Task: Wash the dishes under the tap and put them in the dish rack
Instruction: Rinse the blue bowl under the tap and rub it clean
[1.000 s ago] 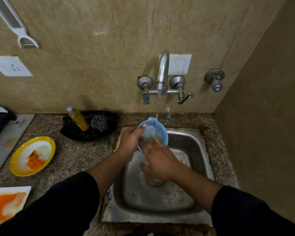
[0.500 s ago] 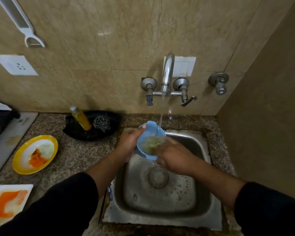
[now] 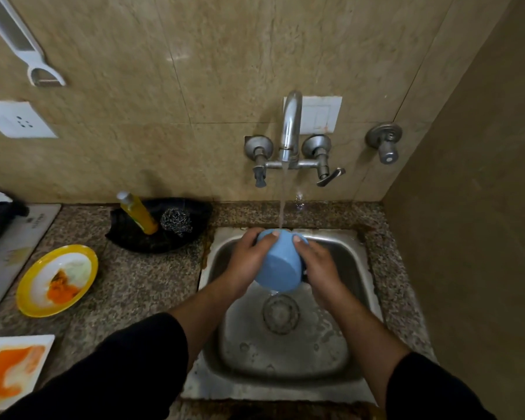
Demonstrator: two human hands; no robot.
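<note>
The bowl (image 3: 281, 262) hangs over the back half of the sink (image 3: 270, 386), which is set into the counter (image 3: 146, 283) toward its back-right corner. Both hands have hold of it: the left hand (image 3: 244, 265) grips its left side and the right hand (image 3: 317, 268) its right side, each with a thumb laid over the upper wall and fingers curled underneath. The bowl is tipped, its base facing the person and its mouth turned away toward the wall, so its axis runs from the back edge down toward the front. Water from the tap (image 3: 291, 128) strikes the raised far rim between the two thumbs and runs off the low edge above the drain. This looks like rinsing, with racking yet to come. The bowl sits evenly between the hands, so either could carry it alone. A dark object (image 3: 3, 209) at the counter's left edge may be the rack, though too little shows to tell. If so, the left hand is nearer. A yellow plate (image 3: 56, 280) and a white plate (image 3: 12, 368), both smeared orange, wait along that left side.
</note>
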